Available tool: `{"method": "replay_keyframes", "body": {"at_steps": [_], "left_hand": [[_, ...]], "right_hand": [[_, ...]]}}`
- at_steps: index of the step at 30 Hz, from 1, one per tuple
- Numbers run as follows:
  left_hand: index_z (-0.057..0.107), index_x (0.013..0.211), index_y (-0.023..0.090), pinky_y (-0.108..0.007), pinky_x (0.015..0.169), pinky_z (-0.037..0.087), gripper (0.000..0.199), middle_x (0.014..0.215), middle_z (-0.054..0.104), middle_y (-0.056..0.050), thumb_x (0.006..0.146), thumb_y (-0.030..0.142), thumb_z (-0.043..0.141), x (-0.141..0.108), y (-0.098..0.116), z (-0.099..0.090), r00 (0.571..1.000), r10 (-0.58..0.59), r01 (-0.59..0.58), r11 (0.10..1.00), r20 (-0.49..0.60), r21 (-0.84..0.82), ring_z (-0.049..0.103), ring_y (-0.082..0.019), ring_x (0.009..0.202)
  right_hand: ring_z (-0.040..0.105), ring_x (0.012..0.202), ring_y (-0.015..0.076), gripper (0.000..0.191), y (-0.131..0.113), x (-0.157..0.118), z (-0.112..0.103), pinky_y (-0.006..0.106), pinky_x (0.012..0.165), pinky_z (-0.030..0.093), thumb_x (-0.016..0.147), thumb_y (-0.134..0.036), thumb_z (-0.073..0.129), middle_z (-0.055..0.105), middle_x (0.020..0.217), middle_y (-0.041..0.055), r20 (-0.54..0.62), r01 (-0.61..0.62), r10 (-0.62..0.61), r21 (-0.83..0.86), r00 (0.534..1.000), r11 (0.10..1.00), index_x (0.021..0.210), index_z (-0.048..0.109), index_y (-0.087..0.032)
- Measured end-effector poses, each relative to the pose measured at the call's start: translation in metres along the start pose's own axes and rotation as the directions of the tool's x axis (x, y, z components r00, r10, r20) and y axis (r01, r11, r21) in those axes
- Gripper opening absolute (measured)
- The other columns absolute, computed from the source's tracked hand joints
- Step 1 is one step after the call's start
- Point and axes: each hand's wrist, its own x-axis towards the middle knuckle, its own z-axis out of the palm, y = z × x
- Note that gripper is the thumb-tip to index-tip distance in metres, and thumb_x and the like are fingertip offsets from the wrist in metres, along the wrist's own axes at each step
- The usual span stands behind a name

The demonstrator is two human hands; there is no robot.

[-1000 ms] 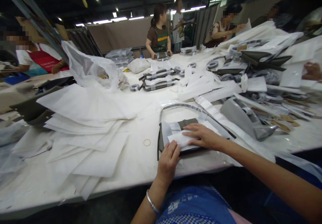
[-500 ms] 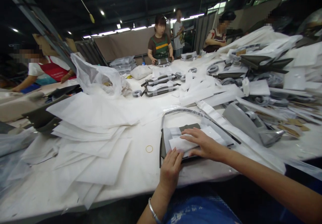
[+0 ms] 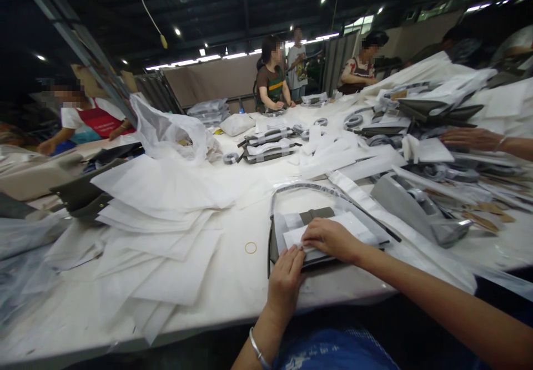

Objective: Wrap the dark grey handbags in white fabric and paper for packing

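An olive-grey handbag (image 3: 317,213) lies in front of me at the table edge, its wrapped handle (image 3: 300,185) arching away from me. White foam sheet and clear film (image 3: 353,223) cover much of its front. My left hand (image 3: 288,275) rests on the bag's near left corner, fingers extended and lying flat. Just above those fingertips, my right hand (image 3: 332,239) is closed, its bent fingers pinching the edge of the white sheet. What lies under the right palm is hidden.
White foam sheets (image 3: 162,237) are stacked to my left, with a yellow rubber band (image 3: 250,247) beside them. Wrapped bags (image 3: 270,151) lie farther back. A grey tape dispenser (image 3: 400,203) stands right. Another person's hand (image 3: 472,138) reaches over the right-hand pile. Co-workers stand around the table.
My right hand's fingers have gone from spread over the white sheet to curled and pinching near my left fingertips. Another person's hand has appeared at the right. My left hand stays put.
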Motion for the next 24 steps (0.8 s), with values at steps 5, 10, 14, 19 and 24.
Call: {"method": "replay_keyframes", "body": {"at_steps": [5, 10, 14, 19, 24], "left_hand": [[0.055, 0.128, 0.012, -0.041, 0.098, 0.056, 0.037, 0.120, 0.069, -0.015, 0.098, 0.034, 0.048, -0.003, -0.001, 0.003, 0.999, -0.029, 0.028, 0.999, -0.036, -0.030, 0.065, -0.025, 0.114], [0.050, 0.132, 0.012, -0.041, 0.097, 0.056, 0.043, 0.120, 0.068, -0.017, 0.097, 0.038, 0.051, -0.005, -0.002, 0.005, 0.995, -0.096, 0.093, 0.993, -0.036, -0.073, 0.065, -0.026, 0.113], [0.047, 0.134, 0.013, -0.039, 0.094, 0.058, 0.047, 0.117, 0.069, -0.017, 0.095, 0.038, 0.054, -0.006, -0.001, 0.006, 0.988, -0.146, 0.141, 0.986, -0.046, -0.087, 0.067, -0.026, 0.110], [0.048, 0.136, 0.018, -0.036, 0.093, 0.058, 0.047, 0.126, 0.063, -0.017, 0.094, 0.038, 0.056, -0.004, 0.001, 0.000, 0.978, -0.193, 0.185, 0.978, -0.083, -0.096, 0.062, -0.025, 0.119], [0.053, 0.137, 0.017, -0.037, 0.092, 0.060, 0.041, 0.122, 0.068, -0.014, 0.099, 0.032, 0.044, -0.006, -0.013, 0.019, 0.975, 0.044, -0.034, 0.998, -0.219, 0.052, 0.062, -0.027, 0.120]], "right_hand": [[0.060, 0.086, 0.0207, 0.012, -0.023, -0.017, 0.007, 0.033, 0.077, 0.043, 0.093, -0.018, 0.060, 0.069, 0.085, 0.0039, -0.074, 0.007, -0.018, -0.143, 0.997, 0.990, 0.094, 0.072, -0.021], [0.056, 0.089, 0.0214, 0.017, -0.039, -0.029, 0.022, 0.034, 0.081, 0.043, 0.096, -0.015, 0.053, 0.067, 0.088, 0.0051, -0.165, 0.016, -0.038, -0.131, 0.986, 0.991, 0.102, 0.068, -0.019], [0.055, 0.091, 0.0214, 0.016, -0.041, -0.030, 0.029, 0.035, 0.083, 0.043, 0.097, -0.016, 0.052, 0.067, 0.091, 0.0061, -0.194, -0.021, 0.004, -0.082, 0.981, 0.996, 0.100, 0.068, -0.018], [0.055, 0.089, 0.0216, 0.017, -0.044, -0.030, 0.029, 0.036, 0.081, 0.043, 0.094, -0.014, 0.053, 0.065, 0.089, 0.0048, -0.154, -0.001, -0.019, -0.125, 0.988, 0.992, 0.096, 0.068, -0.022], [0.058, 0.080, 0.0197, 0.019, -0.043, -0.030, 0.035, 0.031, 0.070, 0.045, 0.092, -0.014, 0.050, 0.065, 0.081, 0.0035, -0.216, 0.010, -0.020, -0.046, 0.976, 0.999, 0.086, 0.066, -0.023]]}}
